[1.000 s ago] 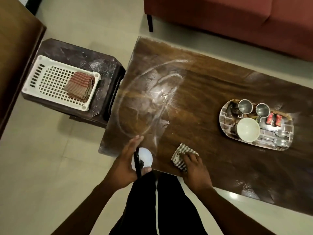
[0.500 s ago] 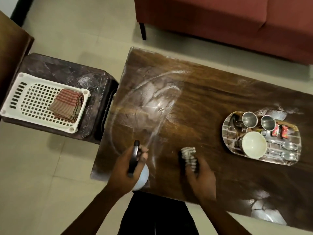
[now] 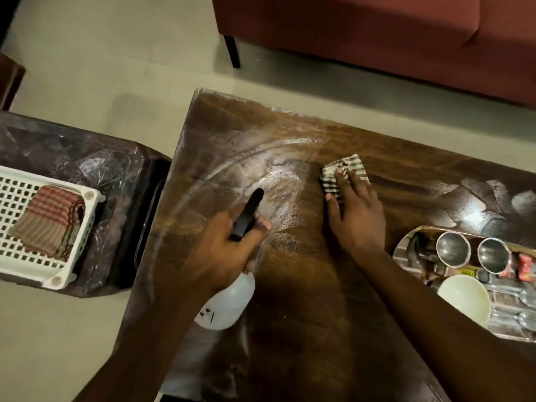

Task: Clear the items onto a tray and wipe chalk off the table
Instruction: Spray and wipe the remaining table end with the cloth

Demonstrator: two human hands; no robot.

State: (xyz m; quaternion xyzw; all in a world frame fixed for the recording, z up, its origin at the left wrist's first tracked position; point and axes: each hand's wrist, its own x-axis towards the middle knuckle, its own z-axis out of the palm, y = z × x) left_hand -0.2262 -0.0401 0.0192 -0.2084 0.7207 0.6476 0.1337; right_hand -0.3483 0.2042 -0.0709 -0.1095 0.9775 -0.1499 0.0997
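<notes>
White chalk smears (image 3: 261, 175) curve across the left part of the dark wooden table (image 3: 304, 300). My left hand (image 3: 223, 250) grips a white spray bottle (image 3: 229, 303) with a black nozzle that points at the smears. My right hand (image 3: 353, 213) presses a checked cloth (image 3: 343, 172) flat on the table, just right of the chalk. A steel tray (image 3: 406, 248) at the right edge holds two steel cups (image 3: 452, 248), a white bowl (image 3: 464, 297), spoons and red packets.
A low dark side table (image 3: 95, 175) stands left of the wooden table, with a white slatted basket (image 3: 17, 198) holding a folded red-striped cloth (image 3: 49, 221). A red sofa (image 3: 377, 39) runs along the far side. Bare tiled floor lies between.
My right hand has slid the checked cloth from the near edge up into the table beside the chalk. The left hand has carried the spray bottle forward over the smears.
</notes>
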